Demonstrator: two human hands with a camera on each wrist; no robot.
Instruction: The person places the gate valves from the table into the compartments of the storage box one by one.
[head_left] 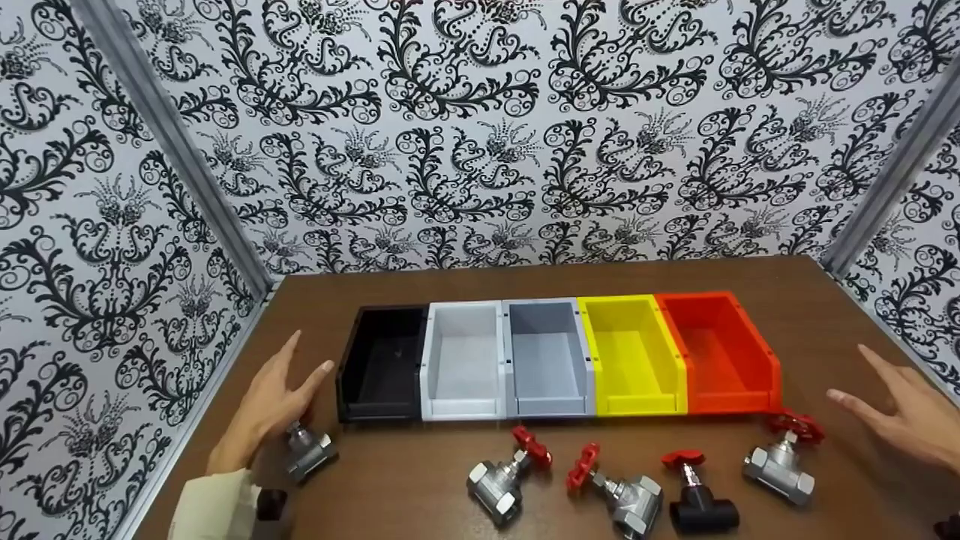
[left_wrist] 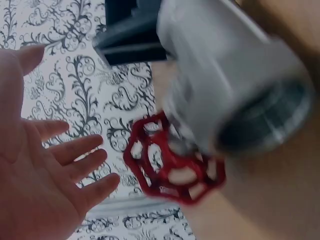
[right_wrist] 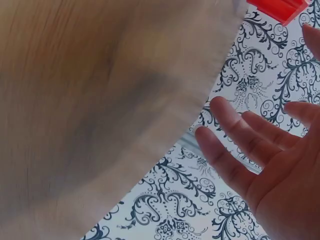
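Observation:
My left hand, fingers spread and holding nothing, is over the left of the table beside a metal valve. In the left wrist view that valve's red handwheel shows near the fingertips; in the head view the hand hides it. On the far right my right hand is also spread and bare. Nearest to it lies a metal valve with a red handwheel. Between the hands are two more metal valves, one left and one right, plus a black-bodied valve with a red handle.
Behind the valves, a row of joined open bins runs black, white, grey, yellow and red. Patterned walls enclose the brown table at the back and sides.

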